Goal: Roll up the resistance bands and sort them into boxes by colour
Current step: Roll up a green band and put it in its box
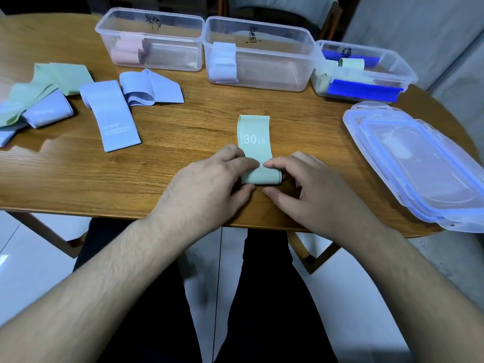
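The green band (254, 142) lies flat on the wooden table (170, 179) right in front of you, near the table's front edge, its white "30 LB" print facing up. Its near end is curled into a small roll (262, 177), and the free length runs away from you toward 12 o'clock.

Your left hand (209, 182) pinches the roll's left end, fingertips on top and thumb at the near side. Your right hand (301, 184) grips the right end the same way, forefinger on top and thumb below. The two forefingers nearly meet over the roll.

At 10 o'clock lie the loose bands: a flat blue band (110, 113), a folded blue band (149, 87) beyond it, and at the far left a heap of green and blue bands (44, 93).

Along the far edge stand three clear boxes, side by side. The left box (149, 38) at 11 o'clock holds pink rolls (125, 52), the middle box (259, 53) at 12 o'clock holds pale rolls (224, 65), and the right box (364, 69) at 1 o'clock holds green rolls (351, 63).

At 3 o'clock sits a stack of clear lids (419, 163), overhanging the table's edge.
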The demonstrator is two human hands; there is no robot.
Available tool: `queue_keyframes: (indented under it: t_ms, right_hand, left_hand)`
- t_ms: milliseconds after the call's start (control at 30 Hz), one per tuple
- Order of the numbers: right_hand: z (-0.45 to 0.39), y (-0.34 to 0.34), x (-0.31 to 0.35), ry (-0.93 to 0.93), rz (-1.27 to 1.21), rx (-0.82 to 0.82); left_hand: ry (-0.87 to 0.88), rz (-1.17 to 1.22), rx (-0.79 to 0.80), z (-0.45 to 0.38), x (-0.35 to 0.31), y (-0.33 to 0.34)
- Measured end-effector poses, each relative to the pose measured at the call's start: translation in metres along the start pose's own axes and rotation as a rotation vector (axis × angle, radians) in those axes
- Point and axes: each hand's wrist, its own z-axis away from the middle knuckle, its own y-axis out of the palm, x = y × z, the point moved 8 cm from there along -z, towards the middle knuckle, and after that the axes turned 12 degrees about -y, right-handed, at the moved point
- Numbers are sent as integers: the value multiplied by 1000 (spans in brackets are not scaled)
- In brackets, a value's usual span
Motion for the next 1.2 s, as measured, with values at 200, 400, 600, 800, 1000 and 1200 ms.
queue_keyframes:
  t_ms: [200, 400, 600, 800, 1000, 1200]
  right_hand:
    - [1, -2, 2, -4, 9, -24]
    - [16, -2, 8, -24, 5, -8]
    - [28, 0, 14, -31, 21, -5]
    - [28, -5, 14, -6, -20, -28]
    - [24, -6, 16, -16, -30, -24]
    - [20, -6, 14, 26, -80, -12]
  left_hand:
    - [41, 63, -38, 2, 1, -2]
    - [77, 109, -19, 16, -2, -6]
    - [71, 128, 10, 26, -4, -11]
    - [18, 154, 76, 24, -1, -5]
    - [-17, 170, 109, 18, 2, -1]
    - [-4, 175, 42, 22, -1, -7]
